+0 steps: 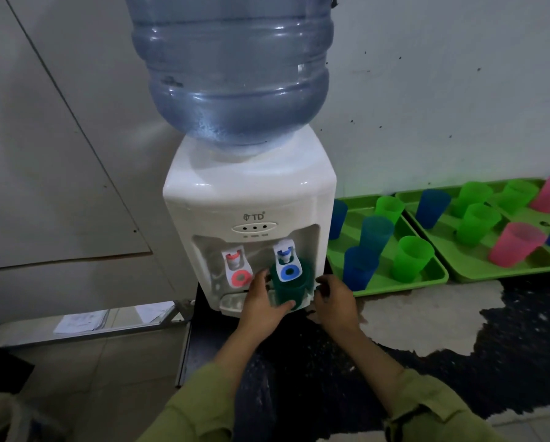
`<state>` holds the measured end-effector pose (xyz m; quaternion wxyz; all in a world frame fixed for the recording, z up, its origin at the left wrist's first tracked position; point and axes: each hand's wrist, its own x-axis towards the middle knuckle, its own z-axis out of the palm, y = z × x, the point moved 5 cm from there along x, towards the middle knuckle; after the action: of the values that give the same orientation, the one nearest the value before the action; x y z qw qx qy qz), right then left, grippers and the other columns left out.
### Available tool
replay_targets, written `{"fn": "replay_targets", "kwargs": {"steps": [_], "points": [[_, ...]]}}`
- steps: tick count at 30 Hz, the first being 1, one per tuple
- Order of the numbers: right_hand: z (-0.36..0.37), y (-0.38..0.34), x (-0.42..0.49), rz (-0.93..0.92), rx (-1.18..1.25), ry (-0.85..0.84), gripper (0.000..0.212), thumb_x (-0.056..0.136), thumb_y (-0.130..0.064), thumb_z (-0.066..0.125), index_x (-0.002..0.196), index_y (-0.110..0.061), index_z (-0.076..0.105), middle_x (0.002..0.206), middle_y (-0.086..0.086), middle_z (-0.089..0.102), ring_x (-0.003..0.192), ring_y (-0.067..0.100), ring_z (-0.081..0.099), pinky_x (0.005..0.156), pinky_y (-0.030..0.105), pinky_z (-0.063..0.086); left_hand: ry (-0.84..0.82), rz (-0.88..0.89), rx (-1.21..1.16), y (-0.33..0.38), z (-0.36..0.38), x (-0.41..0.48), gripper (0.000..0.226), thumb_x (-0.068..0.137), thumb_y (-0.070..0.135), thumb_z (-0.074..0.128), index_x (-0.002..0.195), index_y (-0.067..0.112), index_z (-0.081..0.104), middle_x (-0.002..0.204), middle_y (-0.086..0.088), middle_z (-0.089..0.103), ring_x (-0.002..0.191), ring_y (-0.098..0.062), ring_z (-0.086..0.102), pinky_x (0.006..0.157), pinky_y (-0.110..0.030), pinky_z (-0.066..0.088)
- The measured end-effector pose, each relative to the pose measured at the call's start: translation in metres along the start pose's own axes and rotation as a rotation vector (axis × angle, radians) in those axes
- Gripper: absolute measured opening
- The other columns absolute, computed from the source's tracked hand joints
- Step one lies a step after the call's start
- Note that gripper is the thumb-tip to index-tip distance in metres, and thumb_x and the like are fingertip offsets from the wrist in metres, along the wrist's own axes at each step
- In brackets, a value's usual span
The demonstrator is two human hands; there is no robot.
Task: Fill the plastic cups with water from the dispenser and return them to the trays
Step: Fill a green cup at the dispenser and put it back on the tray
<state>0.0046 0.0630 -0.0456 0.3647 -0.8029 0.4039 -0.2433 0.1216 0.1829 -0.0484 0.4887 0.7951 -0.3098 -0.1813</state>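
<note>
White wall behind a worn dark counter (458, 317) with a water dispenser (251, 193). This looks like the filling step: the left hand (264, 303) grips a dark green cup (291, 290) under the blue tap (288, 263). The right hand (334, 298) sits just beside the cup, fingers curled; whether it touches is unclear. Next, press the tap, then carry the cup to the 2 green trays (401, 290).

Dim, flat light here; soft glare on the dispenser (251, 183) top, edges bowing outward, sleeves blurring at the bottom.
</note>
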Motion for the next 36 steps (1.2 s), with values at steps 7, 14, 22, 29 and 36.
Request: {"fn": "replay_targets", "kwargs": {"steps": [7, 14, 22, 29, 36], "points": [[-0.016, -0.045, 0.026, -0.171, -0.093, -0.072, 0.023, 0.089, -0.030, 0.060, 0.107, -0.019, 0.069, 0.079, 0.007, 0.071, 0.071, 0.021, 0.063, 0.064, 0.031, 0.049, 0.045, 0.017, -0.070, 0.008, 0.006, 0.012, 0.068, 0.060, 0.013, 0.080, 0.112, 0.037, 0.043, 0.112, 0.010, 0.057, 0.100, -0.009, 0.057, 0.086, -0.023, 0.045], [-0.010, -0.055, 0.037, -0.115, -0.161, -0.208, 0.020, 0.088, -0.025, 0.061, 0.097, -0.012, 0.073, 0.094, 0.013, 0.072, 0.088, 0.030, 0.064, 0.073, 0.032, 0.048, 0.066, 0.017, -0.034, 0.008, 0.002, 0.015, 0.053, 0.068, 0.003, 0.073, 0.109, 0.028, 0.052, 0.106, 0.010, 0.060, 0.094, -0.009, 0.059, 0.083, -0.021, 0.047], [-0.020, -0.060, 0.024, -0.110, -0.120, -0.342, 0.016, 0.087, -0.020, 0.059, 0.085, -0.008, 0.070, 0.068, 0.003, 0.063, 0.064, 0.014, 0.054, 0.054, 0.021, 0.036, 0.064, -0.026, -0.100, 0.012, 0.001, 0.016, 0.048, 0.068, 0.009, 0.080, 0.102, 0.028, 0.052, 0.107, 0.005, 0.062, 0.096, -0.014, 0.060, 0.086, -0.028, 0.048], [-0.044, -0.081, 0.022, 0.067, 0.238, -0.427, 0.033, 0.091, -0.018, 0.057, 0.060, -0.010, 0.052, 0.042, -0.002, 0.052, 0.029, 0.005, 0.046, 0.035, 0.014, 0.036, 0.086, -0.057, -0.087, 0.002, 0.005, 0.019, 0.062, 0.060, 0.007, 0.085, 0.108, 0.018, 0.048, 0.114, -0.008, 0.062, 0.105, -0.026, 0.059, 0.095, -0.045, 0.047], [-0.062, -0.076, 0.033, 0.016, 0.167, -0.204, 0.027, 0.092, -0.029, 0.056, 0.072, -0.014, 0.048, 0.061, 0.003, 0.054, 0.058, 0.024, 0.063, 0.056, 0.038, 0.052, 0.082, -0.051, -0.002, 0.004, 0.005, 0.024, 0.065, 0.060, 0.012, 0.086, 0.107, 0.024, 0.043, 0.118, -0.006, 0.060, 0.107, -0.025, 0.058, 0.096, -0.043, 0.047]]}}
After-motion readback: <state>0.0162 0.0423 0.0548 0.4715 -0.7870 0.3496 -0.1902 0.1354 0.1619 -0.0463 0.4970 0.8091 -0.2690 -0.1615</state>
